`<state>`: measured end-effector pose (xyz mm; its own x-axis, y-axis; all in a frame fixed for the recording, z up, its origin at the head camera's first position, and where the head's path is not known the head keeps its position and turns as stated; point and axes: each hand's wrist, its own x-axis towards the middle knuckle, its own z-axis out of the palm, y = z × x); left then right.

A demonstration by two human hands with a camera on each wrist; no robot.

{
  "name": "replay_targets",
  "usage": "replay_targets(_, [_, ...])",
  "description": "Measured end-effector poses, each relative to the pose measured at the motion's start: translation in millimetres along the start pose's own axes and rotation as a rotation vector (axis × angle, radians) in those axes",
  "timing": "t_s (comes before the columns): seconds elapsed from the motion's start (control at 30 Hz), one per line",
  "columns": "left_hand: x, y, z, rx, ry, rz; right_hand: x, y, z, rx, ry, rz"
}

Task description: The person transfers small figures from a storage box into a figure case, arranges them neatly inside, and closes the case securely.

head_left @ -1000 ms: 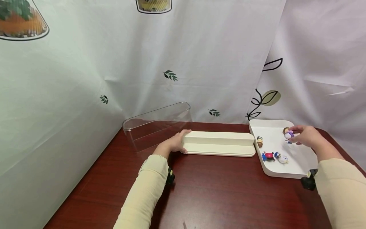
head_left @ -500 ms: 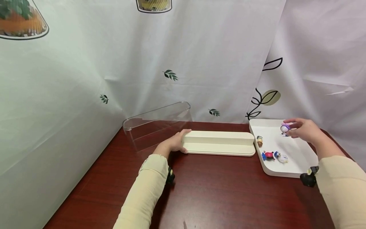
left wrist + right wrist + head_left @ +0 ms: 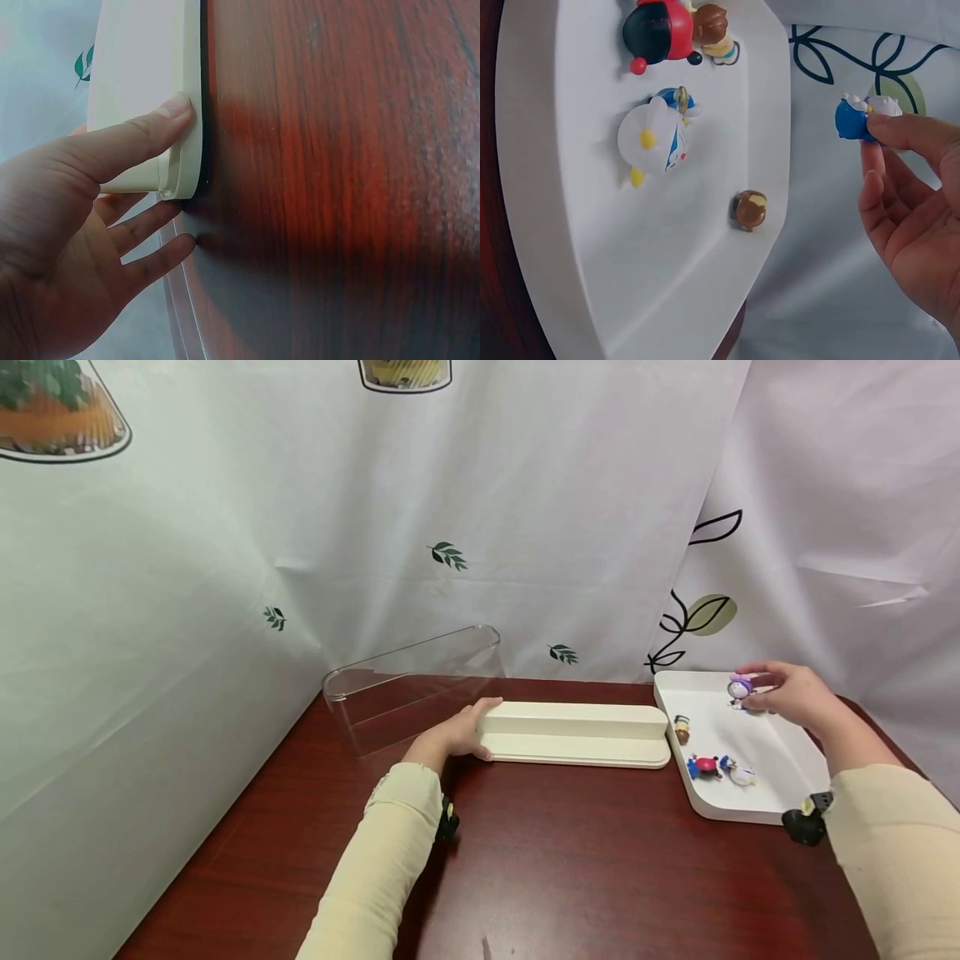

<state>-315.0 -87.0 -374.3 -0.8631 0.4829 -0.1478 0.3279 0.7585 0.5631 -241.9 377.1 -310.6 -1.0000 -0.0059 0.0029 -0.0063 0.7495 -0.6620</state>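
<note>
A cream stepped base (image 3: 573, 748) lies lengthwise on the table. My left hand (image 3: 456, 735) grips its left end, thumb (image 3: 154, 133) on the front edge and other fingers around the end and back. Above the white tray (image 3: 750, 817), my right hand (image 3: 798, 693) pinches a small toy figurine (image 3: 739, 689) with a purple hood and white face; the right wrist view shows its blue part (image 3: 850, 120). Below lie a white-and-blue figurine (image 3: 641, 139), a red-and-black one (image 3: 656, 34), a brown-haired one (image 3: 711, 26) and a brown one (image 3: 748, 210).
A clear plastic cover (image 3: 412, 693) stands at an angle at the back left, behind my left hand. The tray is at the right, close to the base's right end. A printed white curtain (image 3: 525, 527) hangs behind the table (image 3: 600, 860).
My right hand has lifted the purple-hooded figurine from the tray's right side and carried it up and to the left. My left hand stays on the base.
</note>
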Motion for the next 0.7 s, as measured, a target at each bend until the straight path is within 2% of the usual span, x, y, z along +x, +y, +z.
replay_targets(0.27, [-1.1,0.2,-0.6,-0.007,-0.001,-0.002,1.2,-11.8,5.1,0.05,0.012,-0.025])
replay_targets(0.7, [0.1,0.8,1.6,0.007,0.012,0.012,4.8,-24.5,27.8,0.032,0.054,-0.075])
